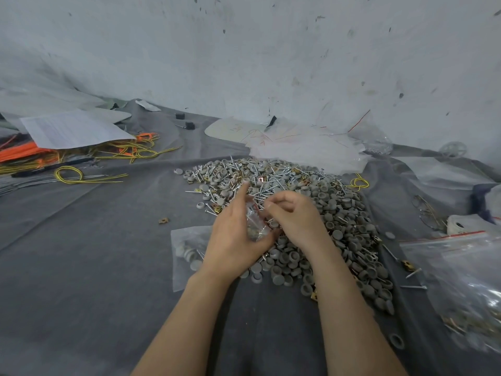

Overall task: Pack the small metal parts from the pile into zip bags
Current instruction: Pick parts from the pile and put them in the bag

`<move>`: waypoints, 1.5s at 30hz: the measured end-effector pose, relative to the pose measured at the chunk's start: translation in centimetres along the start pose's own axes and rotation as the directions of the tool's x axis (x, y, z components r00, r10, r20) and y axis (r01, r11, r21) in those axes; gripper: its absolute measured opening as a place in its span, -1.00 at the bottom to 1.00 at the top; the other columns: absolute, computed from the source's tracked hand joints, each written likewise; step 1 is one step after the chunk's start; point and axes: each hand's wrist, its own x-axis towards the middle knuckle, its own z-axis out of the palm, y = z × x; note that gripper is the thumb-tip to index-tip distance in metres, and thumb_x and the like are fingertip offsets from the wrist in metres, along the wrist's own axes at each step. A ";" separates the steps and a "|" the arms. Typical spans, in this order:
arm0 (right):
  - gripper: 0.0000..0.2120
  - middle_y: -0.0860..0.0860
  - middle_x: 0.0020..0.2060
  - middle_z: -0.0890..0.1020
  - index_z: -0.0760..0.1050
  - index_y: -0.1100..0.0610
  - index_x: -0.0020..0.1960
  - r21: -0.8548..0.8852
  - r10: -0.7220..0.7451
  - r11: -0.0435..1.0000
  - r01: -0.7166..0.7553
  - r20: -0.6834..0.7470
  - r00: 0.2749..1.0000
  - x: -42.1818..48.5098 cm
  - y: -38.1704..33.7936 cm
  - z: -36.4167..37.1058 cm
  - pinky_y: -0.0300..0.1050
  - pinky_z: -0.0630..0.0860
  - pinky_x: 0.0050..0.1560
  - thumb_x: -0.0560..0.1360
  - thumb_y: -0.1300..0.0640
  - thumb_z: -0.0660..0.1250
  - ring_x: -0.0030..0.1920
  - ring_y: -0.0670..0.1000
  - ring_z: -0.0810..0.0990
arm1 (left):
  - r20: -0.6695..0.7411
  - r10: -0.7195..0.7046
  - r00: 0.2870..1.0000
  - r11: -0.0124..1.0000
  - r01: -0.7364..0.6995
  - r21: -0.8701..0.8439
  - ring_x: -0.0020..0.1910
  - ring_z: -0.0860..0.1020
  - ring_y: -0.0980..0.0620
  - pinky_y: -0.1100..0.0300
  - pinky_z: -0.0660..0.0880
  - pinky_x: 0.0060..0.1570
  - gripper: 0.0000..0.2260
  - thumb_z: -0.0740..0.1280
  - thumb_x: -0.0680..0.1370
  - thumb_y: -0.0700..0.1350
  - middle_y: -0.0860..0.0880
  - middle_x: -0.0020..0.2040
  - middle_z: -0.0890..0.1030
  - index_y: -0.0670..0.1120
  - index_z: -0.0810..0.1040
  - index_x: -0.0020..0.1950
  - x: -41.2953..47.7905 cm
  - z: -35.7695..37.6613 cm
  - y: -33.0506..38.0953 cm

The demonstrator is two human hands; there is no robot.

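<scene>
Both hands meet over the near-left edge of the pile [271, 175] of screws and grey caps.

The left hand [233, 240] reaches in from the near side, thumb up, its grip wrapped round a small clear bag [254, 223] partly filled with parts. The right hand [292, 215] arches over the pile, fingers curled, its narrow grip pinching the bag's mouth.

Two grips: left grip [233, 240], right grip [295, 218]. One small bag [254, 222] in the left grip. One filled bag [184, 251] just left of it. One big bag [461, 280] well right. One pile [339, 213] beyond, uncountable. Two black blocks [189, 125] far beyond.
</scene>
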 end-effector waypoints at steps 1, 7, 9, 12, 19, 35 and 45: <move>-0.94 -0.12 -0.24 0.65 0.58 0.05 -0.08 -0.074 0.005 0.997 -0.012 -0.093 0.996 0.1 0.3 -0.1 -0.51 0.38 -0.32 0.53 0.15 0.33 -0.23 -0.20 0.60 | -0.002 -0.001 1.000 1.000 0.001 0.001 0.31 0.37 0.08 0.19 0.32 0.28 -0.11 0.47 0.39 0.08 0.02 0.33 0.42 -0.02 0.01 0.55 0.0 0.0 0.0; -0.80 0.05 0.08 0.60 0.60 0.05 0.13 -0.506 0.059 0.847 -0.164 -0.217 0.974 0.3 1.6 -0.3 -0.01 0.48 0.14 0.53 0.10 0.31 0.13 0.11 0.54 | -0.008 -0.004 1.000 1.000 0.004 0.012 0.31 0.36 0.08 0.18 0.31 0.30 -0.10 0.47 0.39 0.14 0.06 0.32 0.41 0.01 0.00 0.55 0.0 0.1 -0.1; -0.77 0.08 0.19 0.50 0.57 -0.02 0.17 -0.614 0.138 0.760 -0.214 -0.168 0.976 0.2 1.5 0.1 0.07 0.40 0.24 0.53 0.00 0.31 0.25 0.18 0.41 | -0.011 0.000 1.000 1.000 0.001 0.015 0.32 0.37 0.07 0.16 0.31 0.30 -0.10 0.47 0.39 0.13 0.04 0.32 0.42 0.00 0.01 0.55 0.0 0.1 -0.1; -0.82 0.09 0.19 0.47 0.57 -0.04 0.12 -0.613 0.151 0.751 -0.246 -0.203 0.967 0.1 1.4 0.6 0.09 0.36 0.25 0.54 0.01 0.31 0.27 0.18 0.37 | -0.015 0.002 1.000 1.000 -0.002 0.017 0.32 0.36 0.08 0.16 0.31 0.31 -0.10 0.48 0.39 0.12 0.05 0.32 0.42 0.00 0.00 0.55 0.1 0.1 -0.1; -0.83 0.07 0.20 0.45 0.53 -0.01 0.13 -0.634 0.124 0.742 -0.220 -0.194 0.973 0.1 1.5 0.8 0.11 0.32 0.26 0.55 0.03 0.28 0.27 0.16 0.34 | -0.013 0.006 1.000 1.000 -0.005 0.013 0.31 0.37 0.08 0.22 0.29 0.27 -0.09 0.48 0.39 0.11 0.05 0.32 0.42 -0.02 0.00 0.55 0.1 0.2 -0.1; -0.85 0.04 0.03 0.55 0.54 0.11 0.01 -0.495 0.001 0.853 -0.166 -0.316 0.949 0.5 1.4 0.5 0.00 0.43 0.14 0.59 0.09 0.22 0.12 0.10 0.49 | -0.013 0.009 1.000 1.000 -0.009 0.030 0.29 0.37 0.10 0.22 0.30 0.27 -0.10 0.47 0.39 0.13 0.08 0.30 0.41 0.02 -0.01 0.55 0.0 0.1 -0.1; -0.93 -0.19 -0.34 0.67 0.52 0.00 -0.11 0.091 0.014 0.995 -0.027 0.139 0.990 -0.1 -0.5 0.2 -0.51 0.41 -0.35 0.51 0.16 0.36 -0.32 -0.28 0.61 | -0.001 0.010 1.000 1.000 -0.010 0.000 0.32 0.38 0.06 0.14 0.36 0.29 -0.12 0.47 0.40 0.05 0.02 0.35 0.41 -0.04 0.01 0.56 0.0 0.1 -0.1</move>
